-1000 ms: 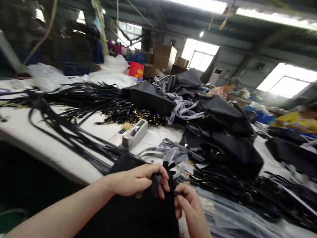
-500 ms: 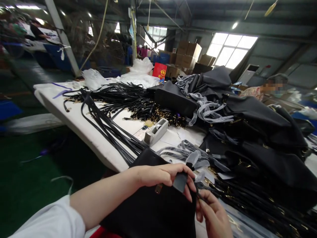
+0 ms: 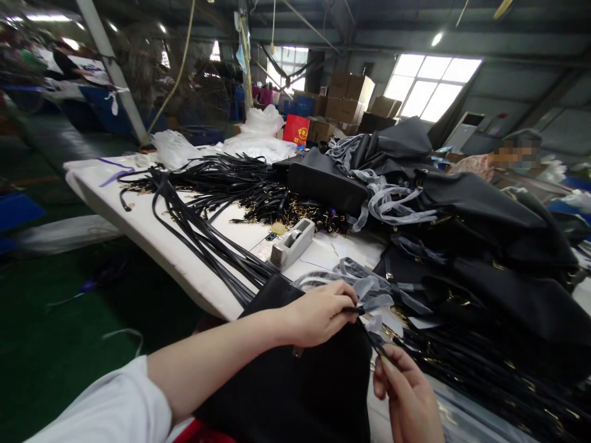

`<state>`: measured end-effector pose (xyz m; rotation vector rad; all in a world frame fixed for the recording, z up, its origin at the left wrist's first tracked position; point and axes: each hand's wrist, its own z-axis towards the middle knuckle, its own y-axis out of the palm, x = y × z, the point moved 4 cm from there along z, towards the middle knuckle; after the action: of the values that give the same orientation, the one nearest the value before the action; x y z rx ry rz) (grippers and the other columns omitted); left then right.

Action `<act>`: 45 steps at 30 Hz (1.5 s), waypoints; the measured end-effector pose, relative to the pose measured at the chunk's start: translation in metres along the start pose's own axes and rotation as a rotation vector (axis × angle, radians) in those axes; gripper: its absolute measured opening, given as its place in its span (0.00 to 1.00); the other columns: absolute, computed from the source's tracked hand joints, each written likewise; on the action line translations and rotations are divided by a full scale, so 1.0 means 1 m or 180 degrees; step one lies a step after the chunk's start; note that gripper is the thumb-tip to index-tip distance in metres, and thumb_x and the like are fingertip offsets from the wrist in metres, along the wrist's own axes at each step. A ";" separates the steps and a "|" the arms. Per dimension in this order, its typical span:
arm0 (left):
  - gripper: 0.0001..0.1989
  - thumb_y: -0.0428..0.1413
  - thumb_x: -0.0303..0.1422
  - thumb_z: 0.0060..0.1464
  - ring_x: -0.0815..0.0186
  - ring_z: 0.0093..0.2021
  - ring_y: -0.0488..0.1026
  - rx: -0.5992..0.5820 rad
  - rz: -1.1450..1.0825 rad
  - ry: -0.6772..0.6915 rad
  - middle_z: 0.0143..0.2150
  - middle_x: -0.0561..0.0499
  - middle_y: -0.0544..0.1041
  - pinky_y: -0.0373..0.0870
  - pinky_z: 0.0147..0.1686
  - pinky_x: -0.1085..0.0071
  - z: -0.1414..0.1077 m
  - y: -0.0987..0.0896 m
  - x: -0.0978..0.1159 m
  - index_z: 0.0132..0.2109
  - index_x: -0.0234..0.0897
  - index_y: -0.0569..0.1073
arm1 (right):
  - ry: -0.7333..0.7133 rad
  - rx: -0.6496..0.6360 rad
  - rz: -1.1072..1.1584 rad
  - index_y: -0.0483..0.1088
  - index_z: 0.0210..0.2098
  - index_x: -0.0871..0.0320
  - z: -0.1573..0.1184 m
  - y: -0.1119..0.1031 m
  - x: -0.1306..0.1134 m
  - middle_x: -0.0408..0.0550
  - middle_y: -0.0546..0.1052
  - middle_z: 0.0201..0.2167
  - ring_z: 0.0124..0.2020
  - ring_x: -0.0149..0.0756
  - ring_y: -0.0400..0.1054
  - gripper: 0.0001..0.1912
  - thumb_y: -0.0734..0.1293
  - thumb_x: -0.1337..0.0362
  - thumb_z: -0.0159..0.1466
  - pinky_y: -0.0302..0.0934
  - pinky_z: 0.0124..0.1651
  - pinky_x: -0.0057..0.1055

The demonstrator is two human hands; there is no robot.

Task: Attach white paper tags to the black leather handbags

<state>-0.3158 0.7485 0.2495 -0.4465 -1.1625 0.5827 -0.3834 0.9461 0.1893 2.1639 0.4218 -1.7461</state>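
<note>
A black bag (image 3: pixel 300 394) lies in front of me at the table's near edge, with a small metal fitting (image 3: pixel 298 352) on its face. Across its top reaches my left hand (image 3: pixel 323 314), closed, its fingertips pinching a short black tab (image 3: pixel 353 310) at the bag's upper right corner. Lower and to the right, my right hand (image 3: pixel 409 391) is closed too, thumb and fingers gripping a thin black strap (image 3: pixel 375 342) that runs up towards the left hand. Translucent wrapped handles (image 3: pixel 369 295) lie just beyond the fingers. The strap's far end is hidden.
A tape dispenser (image 3: pixel 293 244) stands on the white table (image 3: pixel 138 215), beside a phone and long black straps (image 3: pixel 207 246) with gold clasps. Black bags (image 3: pixel 489 221) are heaped at the right. More clasped straps (image 3: pixel 498 381) lie near my right hand. Someone is behind the heap.
My left hand has turned palm down, its fingers closing over the tab that showed between them. My right hand has moved slightly right and the strap now shows stretched between the hands.
</note>
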 end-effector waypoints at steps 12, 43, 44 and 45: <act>0.17 0.54 0.34 0.60 0.65 0.28 0.74 -0.1122 -0.0160 -0.0097 0.24 0.57 0.74 0.65 0.29 0.74 0.019 0.029 0.010 0.56 0.41 0.67 | -0.1113 0.0216 -0.1425 0.75 0.41 0.57 0.004 -0.004 -0.015 0.47 0.76 0.26 0.24 0.36 0.69 0.19 0.71 0.50 0.58 0.66 0.28 0.30; 0.09 0.53 0.30 0.52 0.64 0.31 0.70 -0.0234 0.0137 -0.0569 0.31 0.53 0.73 0.61 0.29 0.72 -0.012 0.036 -0.014 0.41 0.40 0.65 | -0.0902 -0.0521 -0.0716 0.69 0.32 0.56 0.005 0.039 -0.005 0.43 0.71 0.26 0.27 0.33 0.65 0.16 0.65 0.49 0.64 0.60 0.31 0.27; 0.09 0.53 0.31 0.52 0.63 0.32 0.71 -0.0292 0.0210 -0.0554 0.32 0.53 0.73 0.62 0.29 0.72 -0.015 0.037 -0.013 0.42 0.40 0.65 | -0.0910 -0.0534 -0.0807 0.69 0.32 0.56 0.004 0.042 -0.006 0.42 0.70 0.26 0.27 0.32 0.63 0.15 0.65 0.50 0.63 0.58 0.31 0.26; 0.09 0.53 0.32 0.52 0.63 0.32 0.72 -0.0352 0.0269 -0.0531 0.32 0.53 0.74 0.62 0.29 0.72 -0.017 0.038 -0.012 0.42 0.40 0.65 | -0.0919 -0.0568 -0.0909 0.69 0.30 0.57 0.002 0.045 -0.006 0.41 0.68 0.24 0.27 0.31 0.62 0.16 0.66 0.50 0.63 0.57 0.30 0.26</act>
<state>-0.3106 0.7691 0.2119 -0.5515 -1.3447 0.6403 -0.3675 0.9046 0.1980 1.7620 0.8064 -2.0447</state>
